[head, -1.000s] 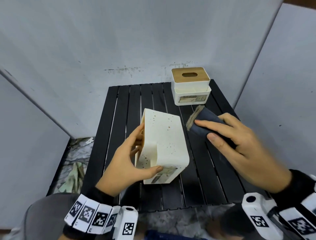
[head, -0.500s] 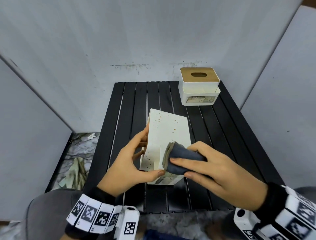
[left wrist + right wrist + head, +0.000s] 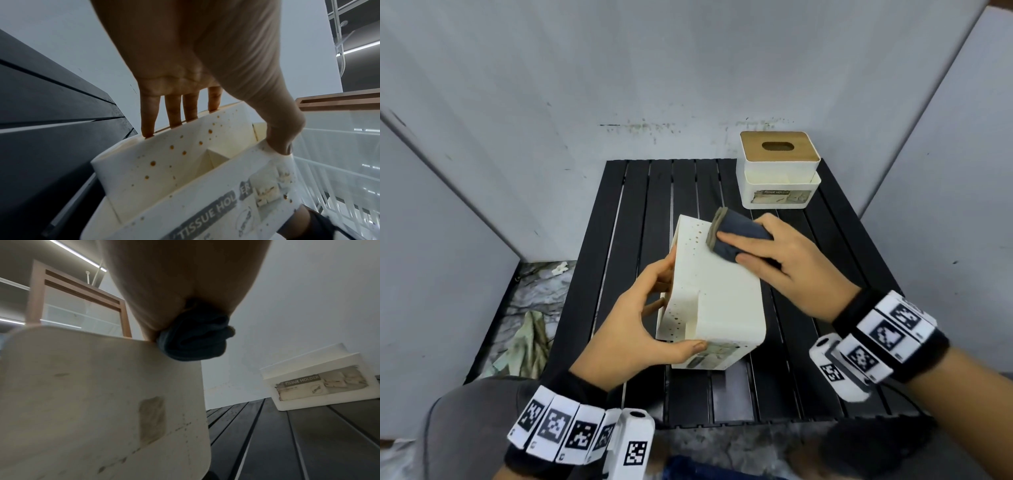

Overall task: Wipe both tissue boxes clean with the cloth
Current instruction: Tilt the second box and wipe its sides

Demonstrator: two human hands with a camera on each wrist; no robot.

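Spanning most of the scene, the black slatted table (image 3: 695,212) sits in front of grey wall panels (image 3: 619,68), with a patch of marbled floor (image 3: 537,294) showing at its left edge. On the table's near middle lies the speckled tissue box (image 3: 722,301), tipped onto its side with its white underside facing up and brown spots scattered over its faces; a torn "TISSUE HOLDER" label shows on its near end in the left wrist view. At the table's far right corner, well apart from it, stands the second tissue box (image 3: 779,171), upright, white with a wooden slotted lid. The left hand (image 3: 633,329) steadies the tipped box, four fingers (image 3: 172,110) hooked over its left edge and the thumb pressed across the near end. The right hand (image 3: 791,263) presses down on the dark grey cloth (image 3: 739,236), fingers curled over the bundle and clamping it against the far end of the box's upturned face.
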